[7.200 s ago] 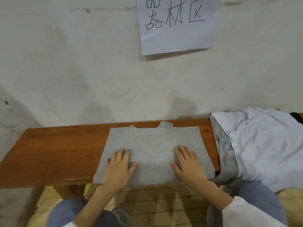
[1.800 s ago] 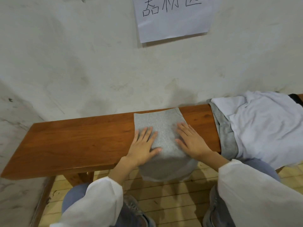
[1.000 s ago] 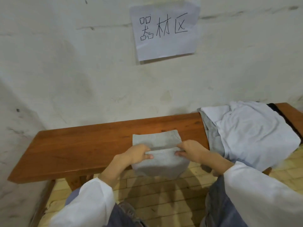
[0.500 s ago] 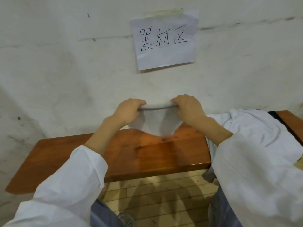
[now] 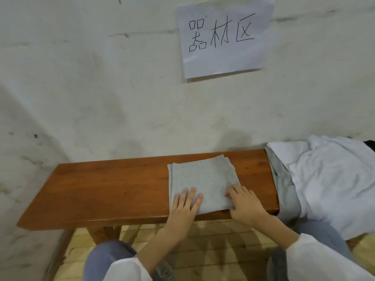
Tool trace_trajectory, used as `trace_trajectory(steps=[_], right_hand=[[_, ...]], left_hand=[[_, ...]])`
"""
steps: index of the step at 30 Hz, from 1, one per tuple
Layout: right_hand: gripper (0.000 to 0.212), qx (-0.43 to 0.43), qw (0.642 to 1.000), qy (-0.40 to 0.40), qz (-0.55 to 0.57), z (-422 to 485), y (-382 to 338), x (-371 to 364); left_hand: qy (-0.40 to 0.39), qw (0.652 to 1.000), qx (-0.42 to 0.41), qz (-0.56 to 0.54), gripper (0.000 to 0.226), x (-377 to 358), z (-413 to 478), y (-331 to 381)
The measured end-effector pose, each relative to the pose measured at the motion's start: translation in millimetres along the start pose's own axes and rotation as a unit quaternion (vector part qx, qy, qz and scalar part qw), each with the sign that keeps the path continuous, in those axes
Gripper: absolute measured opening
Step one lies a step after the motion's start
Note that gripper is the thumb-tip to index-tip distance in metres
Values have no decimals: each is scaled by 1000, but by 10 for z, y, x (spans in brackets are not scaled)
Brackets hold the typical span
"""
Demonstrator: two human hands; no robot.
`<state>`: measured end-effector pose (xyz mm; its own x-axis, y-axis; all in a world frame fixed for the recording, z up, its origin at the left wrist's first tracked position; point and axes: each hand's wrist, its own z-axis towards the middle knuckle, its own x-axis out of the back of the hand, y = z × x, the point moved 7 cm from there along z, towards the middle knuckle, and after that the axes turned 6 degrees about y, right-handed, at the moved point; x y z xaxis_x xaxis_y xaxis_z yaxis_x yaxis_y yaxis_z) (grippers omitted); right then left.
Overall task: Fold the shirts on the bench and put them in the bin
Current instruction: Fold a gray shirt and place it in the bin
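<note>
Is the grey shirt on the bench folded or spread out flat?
Folded: the grey fabric shirt lies as a small layered square on the brown wooden bench, stacked edges showing.

Equipment storeroom, handwritten wall sign (image 5: 223, 37), bench (image 5: 113, 189)

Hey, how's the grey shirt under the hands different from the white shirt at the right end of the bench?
The grey fabric shirt is folded into a flat rectangle; the white fabric shirt is a rumpled, unfolded heap. The grey one sits within the brown wooden bench; the white one spills over its front edge. Both are on the bench.
</note>
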<state>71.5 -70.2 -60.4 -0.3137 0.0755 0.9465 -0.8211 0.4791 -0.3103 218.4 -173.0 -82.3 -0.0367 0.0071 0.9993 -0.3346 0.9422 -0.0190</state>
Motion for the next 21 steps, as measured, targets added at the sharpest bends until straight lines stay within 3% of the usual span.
trace_trajectory(steps=[2, 4, 7, 11, 17, 21], right_hand=[[27, -4, 1000, -7, 19, 83, 36, 43], [26, -28, 998, 40, 47, 236, 124, 150], [29, -102, 980, 152, 81, 490, 325, 330], [39, -221, 939, 137, 225, 781, 541, 236], [24, -236, 919, 218, 227, 822, 543, 95], [22, -161, 943, 256, 137, 806, 447, 156]], left_hand=[[-13, 998, 11, -60, 73, 75, 62, -44], [43, 991, 49, -117, 55, 264, 211, -163], [129, 960, 191, -161, 35, 403, 426, -589], [136, 903, 367, -179, 34, 242, 650, -1111], [175, 868, 397, -242, 13, 92, 703, -1158], [253, 860, 364, -253, 8, 202, 653, -1127]])
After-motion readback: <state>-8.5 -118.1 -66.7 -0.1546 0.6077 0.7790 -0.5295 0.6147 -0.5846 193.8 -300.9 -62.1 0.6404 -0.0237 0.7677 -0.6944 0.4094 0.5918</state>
